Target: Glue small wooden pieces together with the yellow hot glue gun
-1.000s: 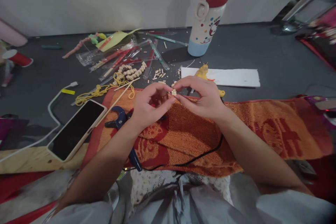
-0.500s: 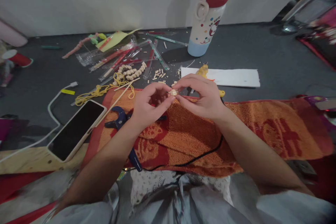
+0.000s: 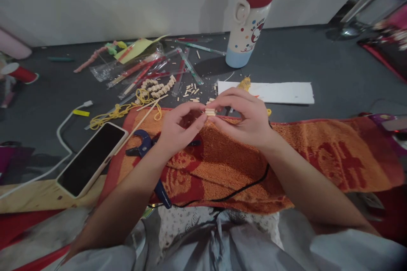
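A small bundle of short wooden stick pieces (image 3: pixel 210 112) is pinched between my two hands above the orange towel (image 3: pixel 235 156). My left hand (image 3: pixel 179 127) grips its left end with thumb and index finger. On the right end, the fingertips and thumb of my right hand (image 3: pixel 243 114) are closed. Loose cut stick pieces (image 3: pixel 191 89) lie on the dark table behind my hands. To their left is a chain of joined wooden pieces (image 3: pixel 162 87) beside tangled yellow string (image 3: pixel 111 115). A yellow-handled tool (image 3: pixel 244 84) is partly hidden behind my right hand.
A phone (image 3: pixel 92 159) and white cable (image 3: pixel 60 129) lie left. Blue-handled pliers (image 3: pixel 144 142) rest on the towel under my left arm. Wrapped sticks (image 3: pixel 140 70), a tall bottle (image 3: pixel 249 25) and a white strip (image 3: pixel 286 92) stand or lie behind. Red thread spool (image 3: pixel 23 73) is far left.
The small bundle has turned between my fingertips, and its sticks now show lengthwise. My fingers have shifted slightly around it. The camera view has moved a little.
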Demonstrator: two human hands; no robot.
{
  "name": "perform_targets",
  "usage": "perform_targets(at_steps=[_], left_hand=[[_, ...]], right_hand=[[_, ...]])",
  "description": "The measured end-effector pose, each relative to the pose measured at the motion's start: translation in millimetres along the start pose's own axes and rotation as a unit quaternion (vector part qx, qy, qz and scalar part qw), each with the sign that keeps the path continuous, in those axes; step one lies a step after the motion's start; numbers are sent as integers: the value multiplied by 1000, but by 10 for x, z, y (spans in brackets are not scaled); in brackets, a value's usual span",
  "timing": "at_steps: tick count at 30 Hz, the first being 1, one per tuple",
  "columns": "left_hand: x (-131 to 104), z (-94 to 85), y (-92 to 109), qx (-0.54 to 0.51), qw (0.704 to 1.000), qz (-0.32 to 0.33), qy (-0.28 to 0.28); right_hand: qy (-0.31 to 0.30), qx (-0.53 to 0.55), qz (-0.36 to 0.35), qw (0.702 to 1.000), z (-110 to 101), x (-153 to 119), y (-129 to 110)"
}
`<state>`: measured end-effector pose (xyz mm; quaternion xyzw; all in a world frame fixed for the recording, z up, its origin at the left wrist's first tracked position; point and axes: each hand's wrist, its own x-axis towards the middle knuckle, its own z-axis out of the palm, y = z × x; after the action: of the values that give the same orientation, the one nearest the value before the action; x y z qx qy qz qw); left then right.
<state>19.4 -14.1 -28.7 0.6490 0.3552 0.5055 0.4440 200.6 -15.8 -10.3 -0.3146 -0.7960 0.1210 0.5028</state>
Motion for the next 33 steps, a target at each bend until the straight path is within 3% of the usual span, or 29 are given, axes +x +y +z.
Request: perform_targets(at_steps=[7,12,20,33], left_hand=[[26,-8,7,-150,984,-77,-58],[33,-32,1,-191,967,-139,-98],[29,-40,-23,-220,960,-130,-114],[24,-49,-48,-201,968,-125,-83]], right_hand=[[13,4,2,1000,3,3,-36],[11,17,3,1000,-10,9,-54],[20,18,-1,1000,-10,12,-69],[20,39,1,999,-10,14,-74]])
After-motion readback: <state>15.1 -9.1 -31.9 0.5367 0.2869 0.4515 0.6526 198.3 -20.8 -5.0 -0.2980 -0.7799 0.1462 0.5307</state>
